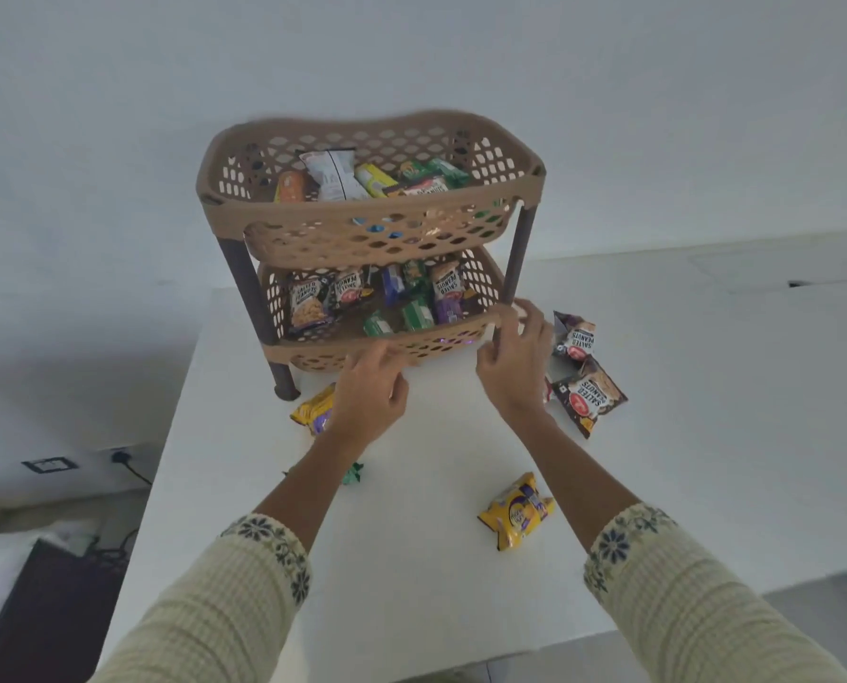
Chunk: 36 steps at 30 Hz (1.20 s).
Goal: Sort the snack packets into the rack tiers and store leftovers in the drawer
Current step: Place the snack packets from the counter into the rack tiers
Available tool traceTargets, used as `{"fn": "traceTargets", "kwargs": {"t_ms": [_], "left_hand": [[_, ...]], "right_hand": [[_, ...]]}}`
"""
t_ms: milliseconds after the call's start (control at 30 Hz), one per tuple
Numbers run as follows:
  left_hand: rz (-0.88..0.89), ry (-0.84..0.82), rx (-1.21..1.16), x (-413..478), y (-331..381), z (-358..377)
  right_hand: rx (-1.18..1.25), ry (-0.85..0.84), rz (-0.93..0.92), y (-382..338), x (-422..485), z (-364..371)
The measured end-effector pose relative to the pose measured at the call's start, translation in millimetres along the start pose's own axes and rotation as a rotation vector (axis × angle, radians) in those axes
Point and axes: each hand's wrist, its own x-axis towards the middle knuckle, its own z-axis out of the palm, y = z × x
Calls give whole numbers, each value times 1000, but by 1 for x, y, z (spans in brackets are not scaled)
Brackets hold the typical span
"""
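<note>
Snack packets (308, 300) already fill both baskets of the beige rack (372, 229), which stands at the far end of the white worktop (436, 436). The upper tier (214, 189) holds a mixed heap. The lower tier (313, 345) holds salted peanuts, green packs and a purple one.

Both hands are at the near rim of the lower tier, and neither carries a packet. The right hand (512, 372) is at the rack's near right corner. Its fingers lie over the rim and its thumb sits below, so it appears to pinch the rim. The left hand (370, 386) has loosely curled fingers, with the tips at the rim further left; whether it grips the rim cannot be told.

Five leftovers lie loose on the worktop. Two salted-peanut packets (590, 394) lie just right of the right hand, one behind the other and both askew. A yellow-and-purple packet (313, 411) lies just left of the left wrist, partly hidden by it. A green wrapper (352, 473) shows beside the left forearm. A yellow packet (516, 512) lies on the near side between the forearms, closer to the right one and set on a diagonal.

The peanut packets are probably the easiest next pick for the right hand, and the yellow-and-purple packet for the left. No drawer is in view.
</note>
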Motion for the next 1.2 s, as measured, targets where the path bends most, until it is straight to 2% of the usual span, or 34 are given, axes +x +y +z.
{"fn": "traceTargets", "kwargs": {"t_ms": [133,200,367,667,967,1200], "left_hand": [[-145,-301,51,-43,-18,9],[-211,-414,97,-59,-24,11],[-286,-466,187,-87,-30,7],[-208,-472,266,-118,-43,-13],[-285,-568,281,-139,-50,-25],[-425,-537,166,-135,-52,-33]], "right_hand": [[-333,-674,272,15,-32,3],[-406,-843,305,16,-45,1],[-466,-893,384,5,-68,-9],[-451,-867,500,13,-93,-33],[-427,-848,464,-1,-120,-24],[-306,-758,400,-34,-129,3]]}}
